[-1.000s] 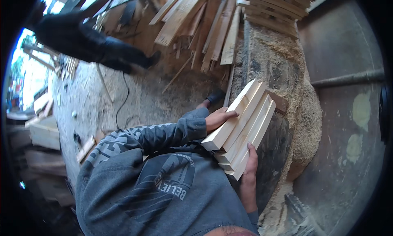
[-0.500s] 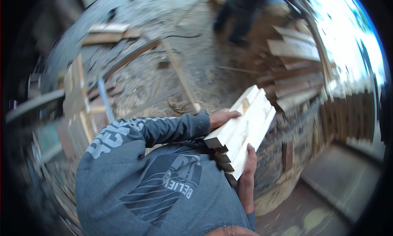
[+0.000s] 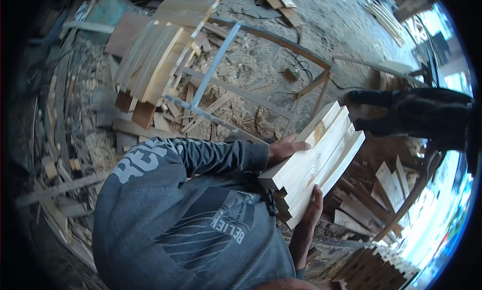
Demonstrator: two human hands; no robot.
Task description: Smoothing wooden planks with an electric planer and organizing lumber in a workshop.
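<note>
I had both hands on a stack of pale wood pieces [image 3: 321, 152], which sat in the air just in front of the grey sweater [image 3: 201, 239]. The stack was long and leaned slantwise: its near end was close to the belly, and its far end pointed away, up and to the right. It lay right between the two hands, so neither one had to reach; each was already touching it. The left hand [image 3: 286, 151] gripped the left long side, with its thumb on top. The right hand [image 3: 312, 209] gripped the other long side, lower down, with its thumb lying along the edge. Both held on nearer to the close end, so a good bit of wood stuck out past them. The pieces did not line up, and their ends made little steps. I could not see the fingers under the wood. Beyond the left arm was a frame with a blue-grey bar [image 3: 216, 64]. Past the far end, on the right, a person in dark clothes [image 3: 416, 111] was near loose boards [image 3: 391, 187].
</note>
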